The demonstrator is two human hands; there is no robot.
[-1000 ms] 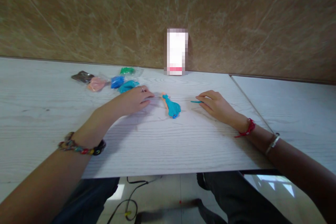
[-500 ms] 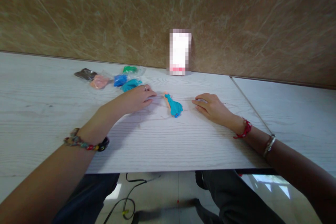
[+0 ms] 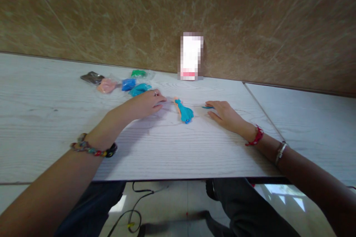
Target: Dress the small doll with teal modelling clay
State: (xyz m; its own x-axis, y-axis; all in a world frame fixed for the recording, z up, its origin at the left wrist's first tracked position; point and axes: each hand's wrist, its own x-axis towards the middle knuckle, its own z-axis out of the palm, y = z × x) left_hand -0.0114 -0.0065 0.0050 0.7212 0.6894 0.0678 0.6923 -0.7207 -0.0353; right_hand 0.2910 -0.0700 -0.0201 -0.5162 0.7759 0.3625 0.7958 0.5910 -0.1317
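Observation:
A flat clay figure point(image 3: 185, 113), teal with a peach edge and a bit of blue at its lower end, lies on the white table between my hands. To its left, my left hand point(image 3: 147, 102) rests on the tabletop with fingers stretched out, apart from the figure. My right hand point(image 3: 223, 114) lies low over the table on the other side, fingers extended. A thin teal clay strip point(image 3: 207, 107) pokes out from under its fingertips; the rest of the strip is hidden by the fingers.
Behind my left hand lie clear bags of clay: teal point(image 3: 139, 89), blue point(image 3: 128, 84), green point(image 3: 138, 73), peach point(image 3: 107, 85) and a dark one point(image 3: 92, 77). A blurred-out upright phone-like screen point(image 3: 191, 56) leans on the brown marbled wall point(image 3: 111, 18). A black cable point(image 3: 133, 211) lies on the floor.
My right hand has shifted slightly, and the teal strip now shows at its fingertips. My left hand and the clay figure stay about where they were.

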